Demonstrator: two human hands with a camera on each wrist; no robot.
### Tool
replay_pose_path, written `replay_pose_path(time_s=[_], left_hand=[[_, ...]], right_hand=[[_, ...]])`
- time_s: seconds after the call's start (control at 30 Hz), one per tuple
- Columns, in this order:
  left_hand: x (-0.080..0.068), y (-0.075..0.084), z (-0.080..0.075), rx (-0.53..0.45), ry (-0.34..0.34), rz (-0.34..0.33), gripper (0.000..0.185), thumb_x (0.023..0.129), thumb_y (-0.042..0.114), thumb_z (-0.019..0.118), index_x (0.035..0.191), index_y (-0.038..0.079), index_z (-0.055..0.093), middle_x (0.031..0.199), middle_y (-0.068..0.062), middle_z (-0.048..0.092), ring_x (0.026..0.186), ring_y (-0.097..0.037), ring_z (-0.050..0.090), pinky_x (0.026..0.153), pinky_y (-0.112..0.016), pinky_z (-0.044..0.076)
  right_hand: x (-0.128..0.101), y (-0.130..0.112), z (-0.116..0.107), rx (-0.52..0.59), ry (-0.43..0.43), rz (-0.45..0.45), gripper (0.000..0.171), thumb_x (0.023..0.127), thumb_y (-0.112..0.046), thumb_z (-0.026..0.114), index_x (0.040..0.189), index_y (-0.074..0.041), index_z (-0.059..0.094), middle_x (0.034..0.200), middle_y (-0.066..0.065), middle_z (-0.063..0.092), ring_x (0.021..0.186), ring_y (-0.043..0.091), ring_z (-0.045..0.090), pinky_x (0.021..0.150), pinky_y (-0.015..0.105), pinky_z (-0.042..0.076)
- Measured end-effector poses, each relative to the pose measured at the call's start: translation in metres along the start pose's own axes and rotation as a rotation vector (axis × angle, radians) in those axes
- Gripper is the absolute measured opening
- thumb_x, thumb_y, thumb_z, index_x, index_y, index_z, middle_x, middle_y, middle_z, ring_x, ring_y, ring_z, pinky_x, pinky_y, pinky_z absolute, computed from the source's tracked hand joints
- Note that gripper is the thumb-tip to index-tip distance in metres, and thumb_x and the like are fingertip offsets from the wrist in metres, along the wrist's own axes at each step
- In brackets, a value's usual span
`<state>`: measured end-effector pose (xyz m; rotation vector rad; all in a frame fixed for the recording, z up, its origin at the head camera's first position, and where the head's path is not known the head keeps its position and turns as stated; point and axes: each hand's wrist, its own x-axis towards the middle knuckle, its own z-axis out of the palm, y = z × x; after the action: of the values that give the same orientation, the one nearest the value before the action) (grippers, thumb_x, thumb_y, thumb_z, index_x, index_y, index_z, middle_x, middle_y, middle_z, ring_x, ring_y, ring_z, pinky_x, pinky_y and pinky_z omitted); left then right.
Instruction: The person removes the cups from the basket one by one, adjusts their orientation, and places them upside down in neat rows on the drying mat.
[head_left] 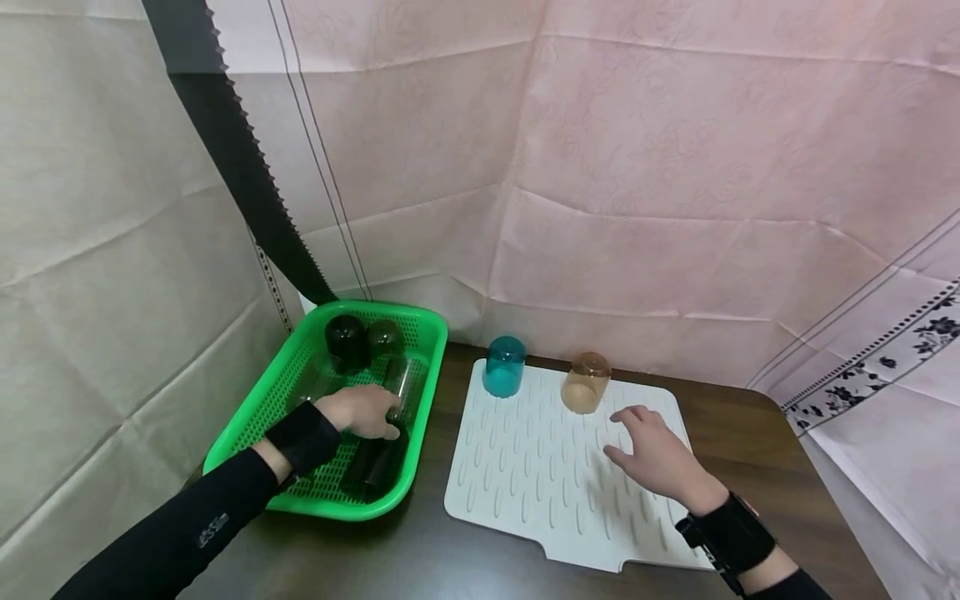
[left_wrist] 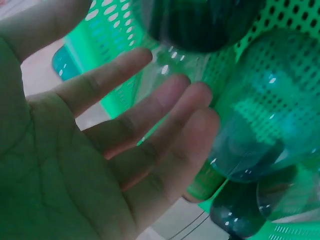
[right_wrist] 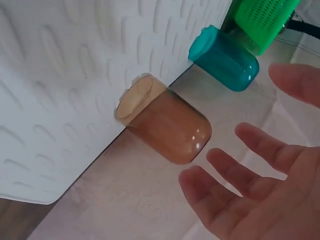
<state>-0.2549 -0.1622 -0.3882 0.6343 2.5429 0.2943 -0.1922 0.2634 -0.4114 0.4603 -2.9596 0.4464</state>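
Over the green plastic basket (head_left: 352, 510), my left hand (head_left: 363, 410) reaches among several drinking glasses and holds none. Its fingers are loosely extended in the left wrist view, close to a dark glass (left_wrist: 200, 22) and a bluish see-through glass (left_wrist: 275, 110). Another dark glass (head_left: 382, 471) lies below that hand. My right hand (head_left: 656, 454) hovers over the white ridged mat (head_left: 517, 500), fingers spread and holding nothing. Nearest to it is an amber glass (right_wrist: 172, 127), upside down on the mat. A teal glass (right_wrist: 227, 60) stands inverted beside that one.
At the basket's back are a black-looking glass (head_left: 347, 343) and an olive-tinted glass (head_left: 386, 337). A clear glass (head_left: 405, 379) lies along its right side. The brown wooden table (head_left: 738, 450) meets pale cloth walls (head_left: 637, 167) behind and at the left.
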Motion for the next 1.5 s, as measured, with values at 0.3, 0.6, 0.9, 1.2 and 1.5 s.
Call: replay_pose_path(time_s=[0.3,0.6,0.9,1.2,1.5], left_hand=[[0.0,0.008,0.015,-0.013,0.025,-0.084,0.063,0.091,0.031,0.063,0.14,-0.002,0.039,0.136,-0.025,0.044,0.125,-0.042,0.041,0.098,-0.053,0.035],[0.007,0.01,0.026,0.026,-0.025,-0.11,0.061,0.091,0.031,0.063,0.14,0.0,0.042,0.135,-0.025,0.045,0.125,-0.041,0.041,0.099,-0.051,0.034],[0.009,0.009,0.028,0.034,-0.05,-0.104,0.063,0.086,0.03,0.069,0.137,0.0,0.046,0.135,-0.021,0.046,0.127,-0.04,0.039,0.099,-0.051,0.034],[-0.004,0.006,0.017,-0.066,0.008,-0.054,0.067,0.085,0.028,0.071,0.14,0.002,0.041,0.134,-0.02,0.046,0.123,-0.039,0.043,0.095,-0.05,0.037],[-0.021,0.0,0.0,-0.132,0.127,-0.024,0.077,0.086,0.032,0.068,0.146,0.003,0.029,0.145,-0.03,0.027,0.132,-0.045,0.028,0.098,-0.057,0.031]], right_hand=[[-0.017,0.006,0.001,0.005,-0.051,0.029,0.037,0.086,-0.022,0.07,0.113,0.0,0.06,0.114,0.018,0.055,0.107,0.036,0.053,0.085,0.049,0.045],[-0.026,0.008,0.01,0.023,-0.07,0.043,0.033,0.086,-0.022,0.069,0.111,-0.002,0.061,0.114,0.016,0.056,0.108,0.034,0.053,0.087,0.048,0.045],[-0.03,0.008,0.016,0.038,-0.086,0.065,0.035,0.087,-0.024,0.068,0.113,-0.002,0.061,0.116,0.016,0.056,0.109,0.034,0.053,0.085,0.047,0.046],[-0.028,0.005,0.017,0.044,-0.093,0.076,0.035,0.086,-0.023,0.069,0.113,-0.002,0.061,0.116,0.016,0.055,0.11,0.034,0.052,0.086,0.046,0.046],[-0.027,0.003,0.02,0.044,-0.103,0.086,0.034,0.086,-0.024,0.069,0.112,-0.003,0.062,0.116,0.015,0.055,0.109,0.032,0.053,0.085,0.045,0.047]])
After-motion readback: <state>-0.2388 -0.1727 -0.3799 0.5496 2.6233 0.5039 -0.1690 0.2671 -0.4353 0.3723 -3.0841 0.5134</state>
